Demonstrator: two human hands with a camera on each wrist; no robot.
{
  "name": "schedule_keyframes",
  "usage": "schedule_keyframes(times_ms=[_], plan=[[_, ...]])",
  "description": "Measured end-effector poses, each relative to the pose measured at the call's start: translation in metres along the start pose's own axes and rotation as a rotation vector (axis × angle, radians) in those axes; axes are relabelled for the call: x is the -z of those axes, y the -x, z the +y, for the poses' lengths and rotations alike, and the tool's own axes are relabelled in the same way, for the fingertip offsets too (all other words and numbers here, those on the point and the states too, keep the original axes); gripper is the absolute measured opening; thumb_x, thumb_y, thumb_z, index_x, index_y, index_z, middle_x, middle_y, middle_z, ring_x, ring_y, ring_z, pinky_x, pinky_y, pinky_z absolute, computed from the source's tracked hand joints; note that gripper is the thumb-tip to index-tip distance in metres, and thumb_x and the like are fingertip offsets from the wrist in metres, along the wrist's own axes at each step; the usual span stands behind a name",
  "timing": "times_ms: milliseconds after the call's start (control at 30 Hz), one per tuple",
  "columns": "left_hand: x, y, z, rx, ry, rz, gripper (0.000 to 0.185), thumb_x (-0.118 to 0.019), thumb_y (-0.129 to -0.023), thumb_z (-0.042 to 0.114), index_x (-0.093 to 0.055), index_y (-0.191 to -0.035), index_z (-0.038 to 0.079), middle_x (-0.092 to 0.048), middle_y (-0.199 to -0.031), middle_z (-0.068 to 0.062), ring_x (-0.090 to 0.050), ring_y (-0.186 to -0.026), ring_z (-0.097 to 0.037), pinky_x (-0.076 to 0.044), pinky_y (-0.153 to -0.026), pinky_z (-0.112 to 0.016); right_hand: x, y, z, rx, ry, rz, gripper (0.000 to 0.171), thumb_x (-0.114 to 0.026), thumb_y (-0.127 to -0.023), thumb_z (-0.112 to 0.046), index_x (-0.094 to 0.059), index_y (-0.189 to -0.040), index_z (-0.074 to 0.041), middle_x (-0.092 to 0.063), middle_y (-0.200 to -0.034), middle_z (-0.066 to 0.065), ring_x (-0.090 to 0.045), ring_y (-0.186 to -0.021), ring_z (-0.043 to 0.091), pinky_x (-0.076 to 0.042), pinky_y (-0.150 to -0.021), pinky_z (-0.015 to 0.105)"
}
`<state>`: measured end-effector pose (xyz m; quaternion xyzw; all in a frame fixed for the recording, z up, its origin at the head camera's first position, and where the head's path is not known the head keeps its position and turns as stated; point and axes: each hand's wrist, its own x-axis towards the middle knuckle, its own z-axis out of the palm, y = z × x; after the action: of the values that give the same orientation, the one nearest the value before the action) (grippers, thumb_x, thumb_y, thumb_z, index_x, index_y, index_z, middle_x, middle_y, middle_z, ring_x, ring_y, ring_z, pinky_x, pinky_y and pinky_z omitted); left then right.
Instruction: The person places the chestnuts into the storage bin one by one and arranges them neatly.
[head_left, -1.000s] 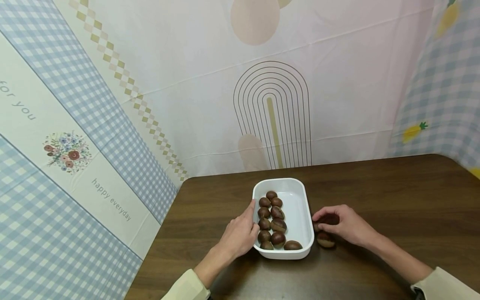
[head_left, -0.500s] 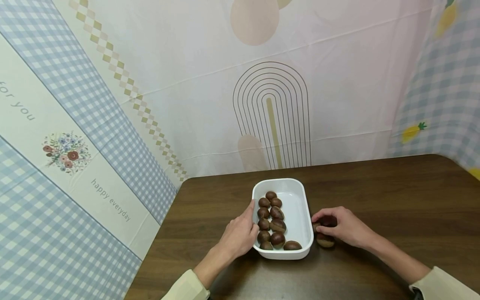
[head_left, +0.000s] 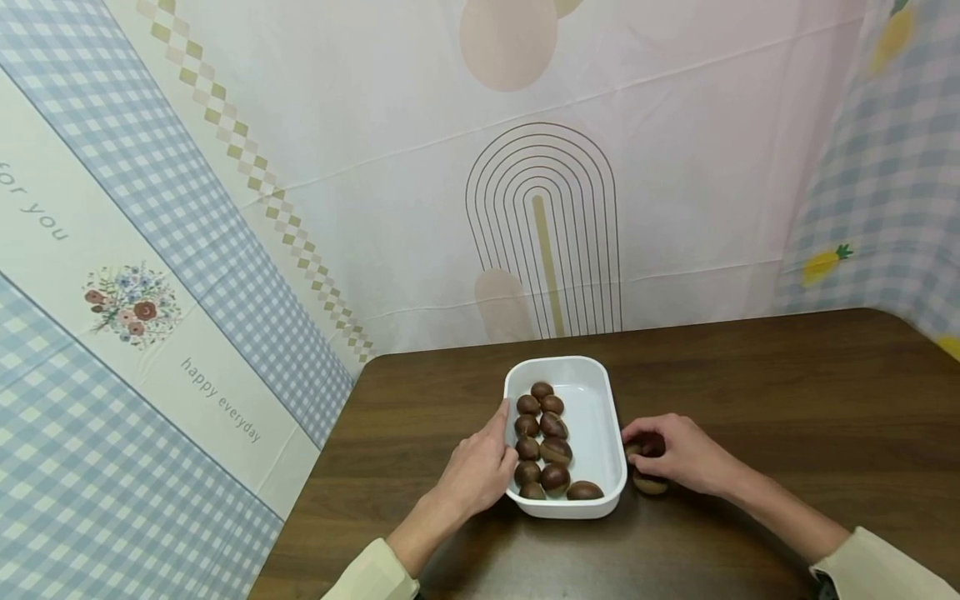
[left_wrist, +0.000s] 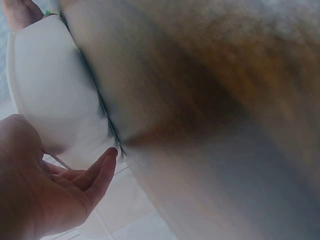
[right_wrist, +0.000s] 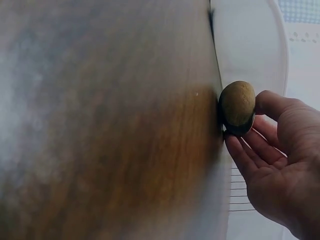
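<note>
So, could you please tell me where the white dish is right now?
In the head view the white dish sits on the wooden table between both hands, with the left hand against its left wall and the right hand just right of it.

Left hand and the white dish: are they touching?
Touching. In the head view the left hand lies against the left wall of the white dish, thumb along its rim. The left wrist view shows the fingertips meeting the dish's outer wall.

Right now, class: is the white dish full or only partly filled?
Partly filled. The chestnuts crowd the left side of the white dish, leaving its right side bare.
</note>
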<state>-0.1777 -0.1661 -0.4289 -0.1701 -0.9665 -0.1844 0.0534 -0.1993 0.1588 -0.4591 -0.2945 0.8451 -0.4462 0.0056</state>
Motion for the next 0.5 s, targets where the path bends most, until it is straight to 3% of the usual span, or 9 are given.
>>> schedule_keyframes(times_ms=[500], plan=[[-0.001, -0.001, -0.001, 0.004, -0.008, -0.001, 0.070, -0.052, -0.098, 0.016, -0.032, -0.164, 0.004, -0.048, -0.162, -0.010, -0.066, -0.127, -0.030, -0.054, -0.102, -0.049, 0.010, 0.001, 0.000, -0.094, -0.018, 0.047, 0.017, -0.077, -0.091, -0.015, -0.077, -0.108, -0.012, -0.076, -0.100, -0.001, -0.066, -0.080, 0.002, -0.055, -0.072, 0.023]])
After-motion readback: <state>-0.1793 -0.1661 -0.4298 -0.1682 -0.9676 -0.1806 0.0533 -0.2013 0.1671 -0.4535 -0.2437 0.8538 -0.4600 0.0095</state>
